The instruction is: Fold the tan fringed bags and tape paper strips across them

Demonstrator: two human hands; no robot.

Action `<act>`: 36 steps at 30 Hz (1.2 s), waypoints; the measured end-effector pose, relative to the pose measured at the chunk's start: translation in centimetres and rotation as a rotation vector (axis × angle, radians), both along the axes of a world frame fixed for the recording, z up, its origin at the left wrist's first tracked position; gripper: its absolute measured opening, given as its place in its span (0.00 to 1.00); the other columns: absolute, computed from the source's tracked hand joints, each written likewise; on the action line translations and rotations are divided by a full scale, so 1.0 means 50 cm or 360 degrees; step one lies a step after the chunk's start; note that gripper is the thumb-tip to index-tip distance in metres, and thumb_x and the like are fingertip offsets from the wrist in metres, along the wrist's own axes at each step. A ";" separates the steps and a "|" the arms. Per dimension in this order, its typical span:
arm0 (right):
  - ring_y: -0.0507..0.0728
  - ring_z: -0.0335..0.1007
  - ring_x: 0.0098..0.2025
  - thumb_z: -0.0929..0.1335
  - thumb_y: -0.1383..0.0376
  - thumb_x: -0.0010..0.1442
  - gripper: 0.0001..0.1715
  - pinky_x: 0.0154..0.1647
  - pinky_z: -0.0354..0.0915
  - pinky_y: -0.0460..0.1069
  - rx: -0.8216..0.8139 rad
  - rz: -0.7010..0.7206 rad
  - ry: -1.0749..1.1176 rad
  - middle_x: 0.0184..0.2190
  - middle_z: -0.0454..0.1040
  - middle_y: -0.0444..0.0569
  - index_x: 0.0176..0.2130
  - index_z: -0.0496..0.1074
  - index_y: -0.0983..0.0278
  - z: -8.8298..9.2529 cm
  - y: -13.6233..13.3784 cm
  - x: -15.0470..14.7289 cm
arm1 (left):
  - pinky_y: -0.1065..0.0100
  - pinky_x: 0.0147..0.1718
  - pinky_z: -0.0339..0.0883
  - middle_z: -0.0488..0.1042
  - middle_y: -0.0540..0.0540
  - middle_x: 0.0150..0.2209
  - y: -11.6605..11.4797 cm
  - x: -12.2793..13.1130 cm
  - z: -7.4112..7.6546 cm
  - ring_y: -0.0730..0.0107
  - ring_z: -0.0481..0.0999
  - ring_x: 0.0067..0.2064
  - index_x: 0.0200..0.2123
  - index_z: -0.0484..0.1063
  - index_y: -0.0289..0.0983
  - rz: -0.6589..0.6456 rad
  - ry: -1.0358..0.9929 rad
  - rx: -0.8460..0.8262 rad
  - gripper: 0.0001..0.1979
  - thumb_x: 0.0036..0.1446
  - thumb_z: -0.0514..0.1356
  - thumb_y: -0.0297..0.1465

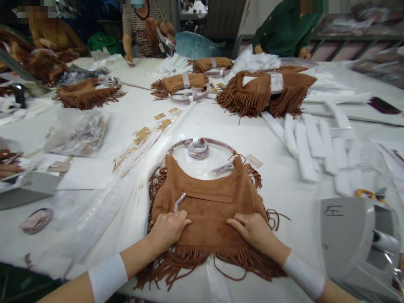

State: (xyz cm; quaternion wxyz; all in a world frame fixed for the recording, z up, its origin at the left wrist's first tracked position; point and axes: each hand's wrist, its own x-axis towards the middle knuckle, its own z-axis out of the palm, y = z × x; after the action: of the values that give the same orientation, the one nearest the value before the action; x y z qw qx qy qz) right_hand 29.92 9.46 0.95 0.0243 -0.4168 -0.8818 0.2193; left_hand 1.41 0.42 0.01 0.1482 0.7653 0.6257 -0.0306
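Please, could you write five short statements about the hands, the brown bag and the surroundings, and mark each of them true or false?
1. The left hand and the right hand both touch the brown bag. True.
2. The bag's lower edge is plain. False: long brown fringe hangs there.
3. A white band goes around each forearm. True.
4. The person is alone in the room. False: three other people are across the table.
5. A coiled strap lies close to the bag's handle. True.
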 end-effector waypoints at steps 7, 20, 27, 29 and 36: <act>0.57 0.76 0.28 0.55 0.43 0.67 0.34 0.28 0.57 0.48 -0.0113 -0.0068 0.0002 0.23 0.77 0.49 0.25 0.69 0.62 -0.010 0.012 -0.004 | 0.65 0.26 0.69 0.73 0.47 0.31 0.006 0.009 -0.011 0.62 0.77 0.32 0.35 0.65 0.39 0.0007 0.0009 0.0084 0.17 0.68 0.41 0.38; 0.62 0.76 0.27 0.61 0.51 0.67 0.18 0.25 0.47 0.49 0.0325 0.0112 -0.0286 0.24 0.77 0.47 0.39 0.65 0.62 0.003 0.002 -0.019 | 0.56 0.53 0.64 0.59 0.37 0.63 0.050 0.036 0.085 0.57 0.66 0.57 0.55 0.64 0.38 -0.1000 0.0008 0.0450 0.16 0.65 0.48 0.29; 0.57 0.72 0.28 0.61 0.57 0.68 0.13 0.26 0.47 0.49 0.0465 0.0170 -0.0226 0.26 0.75 0.46 0.35 0.65 0.62 0.009 -0.003 -0.017 | 0.47 0.61 0.53 0.53 0.43 0.68 0.087 0.049 0.032 0.54 0.53 0.66 0.67 0.47 0.37 -0.1277 -0.0279 0.0198 0.27 0.66 0.42 0.33; 0.57 0.69 0.31 0.62 0.61 0.68 0.11 0.30 0.50 0.50 0.0600 0.0266 -0.0198 0.28 0.73 0.46 0.33 0.65 0.61 0.017 0.000 -0.021 | 0.46 0.62 0.51 0.52 0.45 0.68 0.083 0.047 0.019 0.54 0.52 0.67 0.67 0.47 0.38 -0.1266 -0.0270 0.0220 0.26 0.66 0.41 0.33; 0.60 0.60 0.37 0.62 0.65 0.65 0.05 0.41 0.51 0.56 0.0723 0.0379 -0.0156 0.34 0.68 0.48 0.36 0.66 0.60 0.010 0.021 -0.033 | 0.48 0.63 0.48 0.53 0.49 0.68 0.084 0.049 0.014 0.57 0.52 0.67 0.66 0.50 0.41 -0.1239 -0.0234 0.0368 0.27 0.65 0.45 0.33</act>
State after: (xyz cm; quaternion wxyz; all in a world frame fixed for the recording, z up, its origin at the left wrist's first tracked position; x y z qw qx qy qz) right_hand 28.25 10.53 1.45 0.0484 -0.3041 -0.9514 -0.0034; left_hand 3.89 4.60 0.70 0.0830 0.9565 0.2766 0.0410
